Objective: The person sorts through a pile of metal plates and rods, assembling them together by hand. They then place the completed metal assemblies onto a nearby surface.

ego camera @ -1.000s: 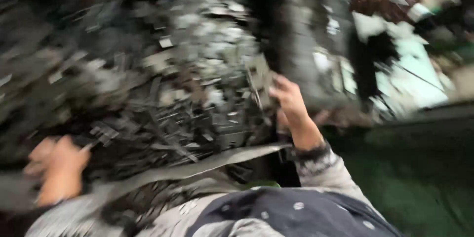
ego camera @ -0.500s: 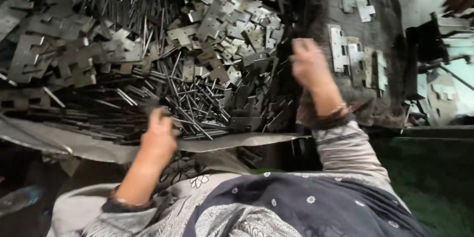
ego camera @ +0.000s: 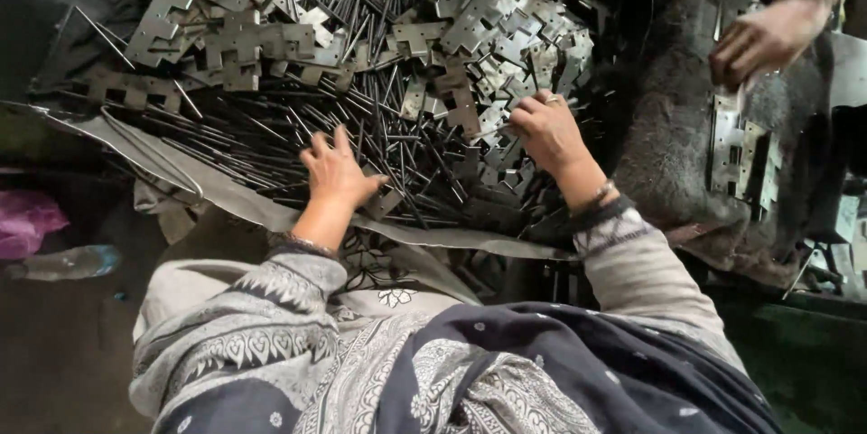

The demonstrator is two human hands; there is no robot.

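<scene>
A big heap of grey metal hinge plates [ego camera: 244,37] mixed with thin dark metal pins [ego camera: 271,127] fills the upper half of the head view. My left hand [ego camera: 336,174] lies flat on the pins near the heap's front edge, fingers spread. My right hand [ego camera: 546,131] rests further right on the hinge plates, its fingers curled over a pin or plate; what it grips is unclear. Both patterned sleeves reach in from below.
The heap lies on a grey sheet [ego camera: 226,195] with a folded front edge. Another person's hand [ego camera: 759,41] reaches in at the upper right above a dark fuzzy mat [ego camera: 668,163] with several hinge plates [ego camera: 745,158]. A pink bag [ego camera: 27,222] lies far left.
The view has steadied and dropped lower. My left hand has moved right and up onto the pins, opening flat. My right hand has come down onto the hinge plates.
</scene>
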